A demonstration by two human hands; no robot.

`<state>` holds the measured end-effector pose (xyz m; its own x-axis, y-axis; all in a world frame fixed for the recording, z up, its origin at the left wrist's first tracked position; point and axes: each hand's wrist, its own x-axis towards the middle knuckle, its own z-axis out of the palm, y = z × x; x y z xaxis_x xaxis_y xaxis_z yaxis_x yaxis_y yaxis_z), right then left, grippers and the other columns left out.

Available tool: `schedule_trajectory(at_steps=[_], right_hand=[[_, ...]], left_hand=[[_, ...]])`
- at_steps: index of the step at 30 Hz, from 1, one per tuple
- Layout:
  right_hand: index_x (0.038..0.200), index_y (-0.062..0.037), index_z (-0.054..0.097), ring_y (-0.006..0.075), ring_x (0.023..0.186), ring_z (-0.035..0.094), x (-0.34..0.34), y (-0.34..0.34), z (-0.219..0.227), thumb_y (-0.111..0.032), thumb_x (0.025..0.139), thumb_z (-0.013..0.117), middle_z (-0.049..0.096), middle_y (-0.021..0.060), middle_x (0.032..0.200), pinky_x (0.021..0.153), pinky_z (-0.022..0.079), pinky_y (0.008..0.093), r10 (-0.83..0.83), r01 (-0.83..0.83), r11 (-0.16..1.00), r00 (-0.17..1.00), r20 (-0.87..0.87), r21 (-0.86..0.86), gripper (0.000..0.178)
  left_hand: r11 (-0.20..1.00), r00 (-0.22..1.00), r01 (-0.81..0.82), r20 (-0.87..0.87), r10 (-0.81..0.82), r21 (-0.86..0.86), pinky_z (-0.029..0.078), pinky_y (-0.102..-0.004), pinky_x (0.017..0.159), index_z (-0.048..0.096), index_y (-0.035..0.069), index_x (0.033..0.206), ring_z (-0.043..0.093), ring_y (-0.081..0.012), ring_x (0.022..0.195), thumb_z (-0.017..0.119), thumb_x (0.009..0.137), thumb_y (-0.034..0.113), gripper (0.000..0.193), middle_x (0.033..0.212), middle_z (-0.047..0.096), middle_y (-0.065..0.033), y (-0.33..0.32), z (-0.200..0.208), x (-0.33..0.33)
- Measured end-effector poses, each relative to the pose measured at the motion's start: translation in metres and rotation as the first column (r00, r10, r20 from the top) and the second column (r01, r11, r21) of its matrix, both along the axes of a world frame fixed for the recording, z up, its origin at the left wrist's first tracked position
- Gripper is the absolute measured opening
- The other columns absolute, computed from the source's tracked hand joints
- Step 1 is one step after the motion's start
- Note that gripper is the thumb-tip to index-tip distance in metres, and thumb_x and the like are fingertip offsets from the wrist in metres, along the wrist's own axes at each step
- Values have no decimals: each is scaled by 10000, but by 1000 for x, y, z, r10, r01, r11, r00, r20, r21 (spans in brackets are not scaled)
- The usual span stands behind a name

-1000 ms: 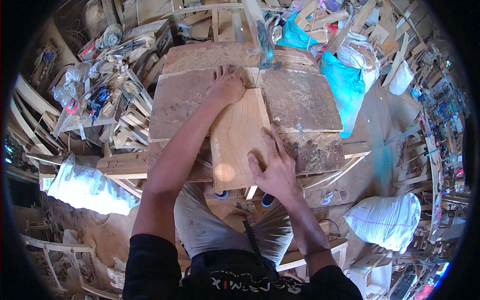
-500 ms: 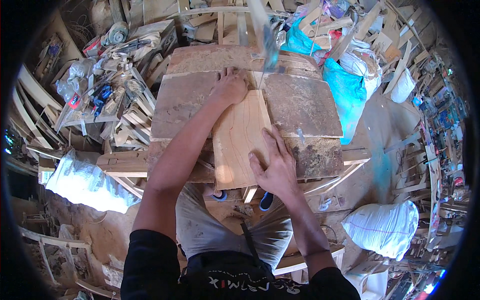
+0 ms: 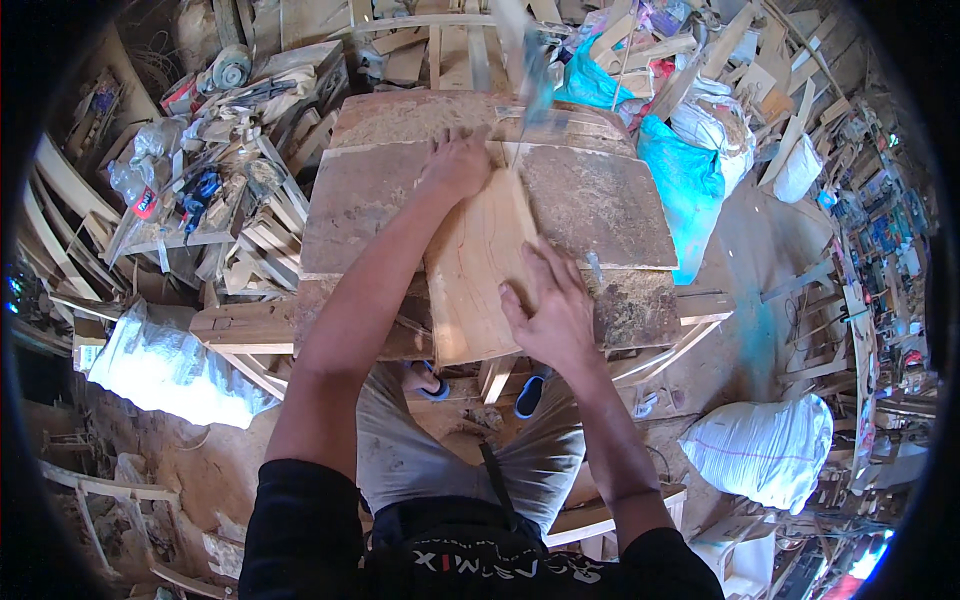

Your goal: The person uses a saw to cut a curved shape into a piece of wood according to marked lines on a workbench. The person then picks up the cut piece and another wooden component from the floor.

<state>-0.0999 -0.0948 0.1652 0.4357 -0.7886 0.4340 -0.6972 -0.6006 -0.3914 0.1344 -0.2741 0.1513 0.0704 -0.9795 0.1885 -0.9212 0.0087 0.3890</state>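
Observation:
A pale wooden board (image 3: 470, 290) with reddish curved lines drawn along it lies flat on the worn brown worktable (image 3: 610, 215). At its far end stands a thin upright saw blade (image 3: 517, 152), below a blurred bluish machine part (image 3: 541, 92). My left hand (image 3: 461, 166) holds the board's far left corner, fingers bent forward and close to the blade. Along the right edge my right hand (image 3: 553, 312) grips the board, its thumb on top and its fingers over the side. What lies beneath the board is hidden.
Sawdust covers parts of the table. Wood offcuts and a plastic bottle (image 3: 140, 190) crowd a bench at the left. Turquoise sacks (image 3: 680, 185) stand at the back right, and a full white sack (image 3: 765, 450) sits on the floor at the right.
The board has slid slightly forward, its far end moving further along the blade. Both hands have moved with it, and the right hand still grips the right edge.

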Motion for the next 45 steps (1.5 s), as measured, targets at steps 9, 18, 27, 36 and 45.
schedule_trajectory(at_steps=[9, 18, 27, 36, 45], right_hand=[[1438, 77, 550, 480, 1353, 568, 19, 13, 5, -296, 946, 683, 566, 321, 1464, 1161, 458, 537, -110, 108, 991, 994, 20, 84, 632], [1346, 46, 647, 479, 1211, 666, -5, -4, -3, -242, 900, 733, 645, 274, 1392, 1126, 500, 517, -7, 11, 997, 999, 53, -73, 538], [1304, 9, 674, 427, 1219, 672, -29, -25, -5, -187, 890, 745, 675, 227, 1358, 1051, 554, 490, 82, -77, 995, 993, 89, -60, 463], [1289, 33, 680, 422, 1187, 705, -42, -39, -7, -151, 899, 736, 689, 263, 1328, 1037, 570, 462, 128, -126, 992, 980, 152, -20, 436], [1270, 55, 687, 415, 1185, 713, -39, -39, -6, -133, 908, 719, 696, 276, 1312, 1026, 580, 452, 116, -114, 993, 981, 154, -19, 410]], left_hand=[[994, 999, -15, 49, 9, 112, 189, -664, 1281, 381, 157, 1636, 247, -489, 1581, 496, 1024, 299, 638, 1689, 336, -232, 2, 2, 2], [972, 999, -28, 30, 22, 231, 90, -636, 1307, 282, 166, 1690, 96, -505, 1618, 362, 1095, 425, 653, 1757, 172, -240, -1, 2, -9], [977, 998, 13, 51, -24, 212, 86, -651, 1299, 292, 161, 1685, 85, -550, 1604, 330, 1098, 442, 652, 1745, 168, -281, -6, -4, -7], [993, 992, 28, 117, -42, 115, 161, -649, 1280, 371, 132, 1643, 204, -519, 1582, 417, 1041, 295, 626, 1690, 291, -299, -4, -4, -13], [998, 999, 9, 46, -12, 66, 184, -642, 1280, 460, 98, 1585, 254, -492, 1569, 454, 1018, 271, 593, 1657, 355, -285, -3, -7, -14]])
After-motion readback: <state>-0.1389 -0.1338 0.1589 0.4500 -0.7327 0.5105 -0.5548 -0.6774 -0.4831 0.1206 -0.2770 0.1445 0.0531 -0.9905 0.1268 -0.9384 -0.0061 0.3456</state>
